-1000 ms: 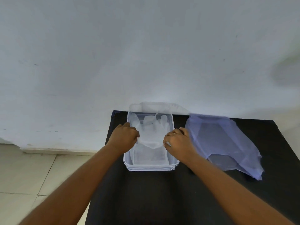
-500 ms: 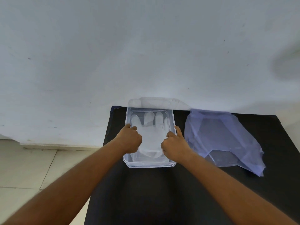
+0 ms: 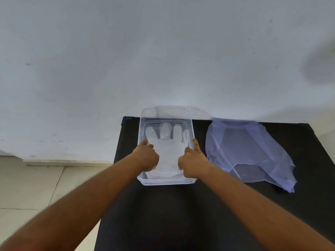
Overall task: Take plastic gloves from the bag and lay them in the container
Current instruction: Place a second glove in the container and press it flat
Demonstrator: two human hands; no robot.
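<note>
Clear plastic glove (image 3: 165, 147) lies flat in the container (image 3: 165, 181), fingers pointing to the wall. Left hand (image 3: 146, 156) and right hand (image 3: 194, 160), curled, pinch its cuff edges. Likely more remain in the blue bag (image 3: 248, 151) just beside.

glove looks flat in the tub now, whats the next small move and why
Probably let go and lift both hands out. The glove already lies spread in the clear container, fingers toward the wall, while the left hand and right hand pinch its cuff edges. Then the right hand can reach to the bag beside it for another.
</note>
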